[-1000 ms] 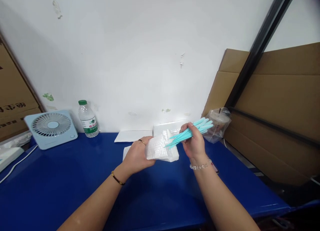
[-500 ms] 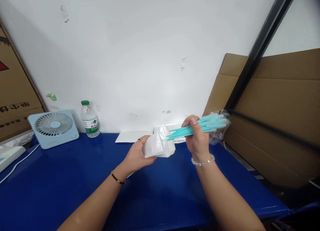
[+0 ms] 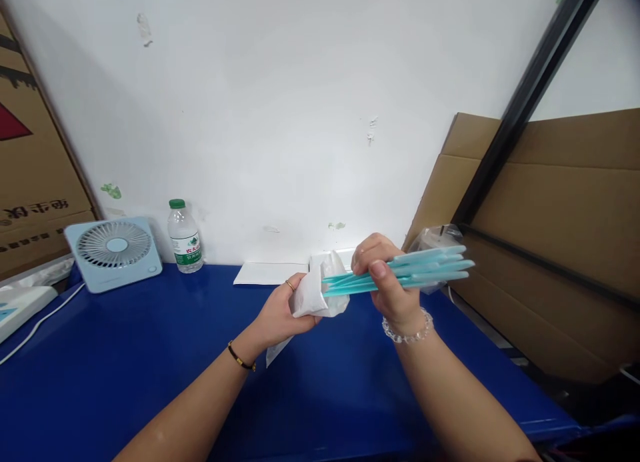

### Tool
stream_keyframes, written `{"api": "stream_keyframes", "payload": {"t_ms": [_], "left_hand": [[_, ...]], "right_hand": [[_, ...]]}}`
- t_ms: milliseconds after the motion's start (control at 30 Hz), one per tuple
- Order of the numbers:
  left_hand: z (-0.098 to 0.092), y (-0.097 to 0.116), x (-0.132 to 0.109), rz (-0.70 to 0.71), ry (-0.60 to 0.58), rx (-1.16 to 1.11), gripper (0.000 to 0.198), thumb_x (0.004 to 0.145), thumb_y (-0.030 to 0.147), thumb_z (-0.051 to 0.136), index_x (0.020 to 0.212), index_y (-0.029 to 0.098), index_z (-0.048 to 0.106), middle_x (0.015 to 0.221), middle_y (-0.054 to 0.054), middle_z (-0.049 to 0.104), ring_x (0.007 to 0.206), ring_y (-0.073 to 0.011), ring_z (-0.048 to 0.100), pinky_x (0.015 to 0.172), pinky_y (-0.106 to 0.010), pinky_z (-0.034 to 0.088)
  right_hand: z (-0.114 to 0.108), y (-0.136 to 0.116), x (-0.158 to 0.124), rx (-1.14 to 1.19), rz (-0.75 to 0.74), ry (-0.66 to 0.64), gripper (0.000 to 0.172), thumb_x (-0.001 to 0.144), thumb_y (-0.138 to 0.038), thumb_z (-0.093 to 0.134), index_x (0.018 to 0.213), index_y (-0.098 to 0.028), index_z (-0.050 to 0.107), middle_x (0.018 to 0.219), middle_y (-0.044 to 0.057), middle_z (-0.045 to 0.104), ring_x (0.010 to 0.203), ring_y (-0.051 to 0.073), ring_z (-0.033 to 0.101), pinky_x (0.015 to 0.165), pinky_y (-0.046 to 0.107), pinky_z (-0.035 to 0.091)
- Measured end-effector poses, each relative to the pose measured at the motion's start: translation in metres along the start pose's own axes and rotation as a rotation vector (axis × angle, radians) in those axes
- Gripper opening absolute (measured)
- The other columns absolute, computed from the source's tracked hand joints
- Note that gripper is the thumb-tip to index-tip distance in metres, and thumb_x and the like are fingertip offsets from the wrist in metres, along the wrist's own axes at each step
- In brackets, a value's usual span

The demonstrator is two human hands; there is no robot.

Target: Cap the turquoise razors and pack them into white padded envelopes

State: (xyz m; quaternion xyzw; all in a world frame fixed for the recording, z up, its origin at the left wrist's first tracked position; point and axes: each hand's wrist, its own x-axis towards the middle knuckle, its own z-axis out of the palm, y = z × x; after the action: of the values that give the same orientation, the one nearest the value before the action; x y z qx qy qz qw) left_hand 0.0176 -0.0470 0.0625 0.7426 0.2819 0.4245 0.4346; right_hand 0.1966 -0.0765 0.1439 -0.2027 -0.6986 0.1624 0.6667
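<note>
My left hand [image 3: 286, 309] is closed round a crinkled white bag [image 3: 311, 292], its mouth turned to the right. A loose white corner hangs below that hand. My right hand [image 3: 393, 285] grips a bundle of several thin turquoise sticks [image 3: 435, 263] with thicker, paler right ends; their exact kind I cannot make out. The narrow left tips reach into the open mouth of the bag. How deep they go is partly hidden by the bag's front wall. Both hands are above the blue table [image 3: 320, 395].
A light blue fan [image 3: 117, 249] and a water bottle with a green cap [image 3: 185, 239] stand at the left by the wall. White sheets [image 3: 270, 273] and a clear plastic bag [image 3: 440, 237] lie at the back. Cardboard [image 3: 560, 249] and a black post [image 3: 520, 109] bound the right.
The stick tips have moved from in front of the bag into its mouth. The bag's opening looks wider, and my right hand is tilted a little more level.
</note>
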Motion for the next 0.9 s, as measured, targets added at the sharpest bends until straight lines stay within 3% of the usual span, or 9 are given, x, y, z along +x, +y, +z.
{"api": "stream_keyframes", "payload": {"t_ms": [167, 233, 333, 467, 600, 767, 900], "left_hand": [[0.002, -0.002, -0.002, 0.062, 0.137, 0.049, 0.048, 0.063, 0.021, 0.066, 0.109, 0.019, 0.051, 0.091, -0.002, 0.059, 0.077, -0.0154, 0.055, 0.069, -0.025, 0.045], [0.003, -0.003, -0.003, 0.091, 0.223, 0.113, 0.046, 0.062, 0.021, 0.067, 0.105, 0.019, 0.053, 0.092, -0.002, 0.06, 0.08, -0.0165, 0.056, 0.072, -0.027, 0.045], [0.006, -0.003, -0.003, 0.095, 0.255, 0.14, 0.046, 0.063, 0.021, 0.067, 0.106, 0.019, 0.053, 0.093, -0.002, 0.062, 0.08, -0.0169, 0.057, 0.073, -0.027, 0.045], [0.01, -0.005, -0.002, 0.036, 0.218, 0.034, 0.043, 0.066, 0.024, 0.068, 0.105, 0.018, 0.051, 0.089, -0.002, 0.061, 0.075, -0.0152, 0.057, 0.068, -0.025, 0.045], [0.009, -0.01, 0.0, -0.02, 0.24, -0.074, 0.043, 0.069, 0.028, 0.067, 0.106, 0.018, 0.049, 0.085, -0.001, 0.06, 0.072, -0.0141, 0.055, 0.065, -0.024, 0.044], [0.004, -0.012, 0.0, -0.055, 0.26, -0.105, 0.05, 0.068, 0.033, 0.069, 0.111, 0.018, 0.049, 0.092, -0.003, 0.06, 0.08, -0.0168, 0.056, 0.072, -0.027, 0.044], [-0.001, -0.014, -0.001, -0.078, 0.198, -0.258, 0.06, 0.067, 0.042, 0.069, 0.118, 0.017, 0.05, 0.104, -0.008, 0.061, 0.094, -0.0224, 0.056, 0.084, -0.033, 0.043]], "right_hand": [[0.006, 0.003, 0.0, 0.076, 0.121, 0.184, 0.026, 0.085, -0.036, 0.05, 0.063, -0.022, 0.056, 0.064, 0.001, 0.049, 0.061, 0.015, 0.047, 0.058, 0.03, 0.039], [0.008, 0.003, 0.001, 0.084, 0.165, 0.197, 0.026, 0.085, -0.034, 0.05, 0.063, -0.021, 0.055, 0.064, 0.001, 0.048, 0.06, 0.014, 0.045, 0.058, 0.029, 0.038], [0.014, 0.004, 0.001, 0.075, 0.22, 0.1, 0.025, 0.086, -0.033, 0.052, 0.064, -0.02, 0.054, 0.065, 0.0, 0.049, 0.061, 0.013, 0.046, 0.058, 0.028, 0.038], [0.026, 0.01, 0.004, 0.045, 0.402, -0.155, 0.015, 0.081, -0.035, 0.06, 0.077, -0.02, 0.058, 0.07, -0.002, 0.055, 0.065, 0.013, 0.052, 0.062, 0.028, 0.042], [0.035, 0.015, 0.013, -0.032, 0.552, -0.288, 0.025, 0.075, -0.041, 0.066, 0.089, -0.021, 0.059, 0.077, -0.001, 0.058, 0.069, 0.014, 0.054, 0.062, 0.027, 0.044], [0.033, 0.013, 0.024, -0.094, 0.519, -0.385, 0.026, 0.077, -0.046, 0.062, 0.087, -0.022, 0.064, 0.091, 0.003, 0.059, 0.081, 0.016, 0.055, 0.068, 0.028, 0.046], [0.022, 0.02, 0.016, -0.038, 0.309, -0.198, 0.033, 0.087, -0.046, 0.048, 0.112, -0.027, 0.057, 0.111, 0.005, 0.057, 0.097, 0.02, 0.056, 0.082, 0.035, 0.046]]}}
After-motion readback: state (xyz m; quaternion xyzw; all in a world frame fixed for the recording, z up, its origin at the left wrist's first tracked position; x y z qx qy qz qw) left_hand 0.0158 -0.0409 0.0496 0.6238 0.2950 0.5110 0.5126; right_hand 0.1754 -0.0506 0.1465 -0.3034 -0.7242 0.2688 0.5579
